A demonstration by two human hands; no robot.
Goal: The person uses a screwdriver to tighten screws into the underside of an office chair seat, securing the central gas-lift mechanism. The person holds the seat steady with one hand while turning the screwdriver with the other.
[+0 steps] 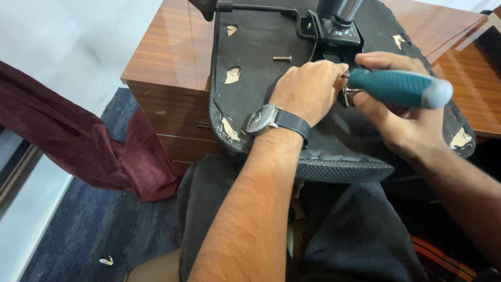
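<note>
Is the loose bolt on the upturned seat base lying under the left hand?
No: the loose bolt lies bare on the seat base, apart from and above the left hand.

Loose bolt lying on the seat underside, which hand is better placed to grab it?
Left, probably. The left hand holds no tool and sits nearer the loose bolt on the chair seat underside. The right hand is farther away and gripping the teal-handled screwdriver.

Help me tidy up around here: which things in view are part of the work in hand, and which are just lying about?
In use:
- upturned chair seat
- metal seat mechanism
- teal-handled screwdriver, in right hand
- left hand, at the fitting
- loose bolt on the seat

Lying about:
- maroon cloth
- wooden desk
- scrap on carpet
</note>
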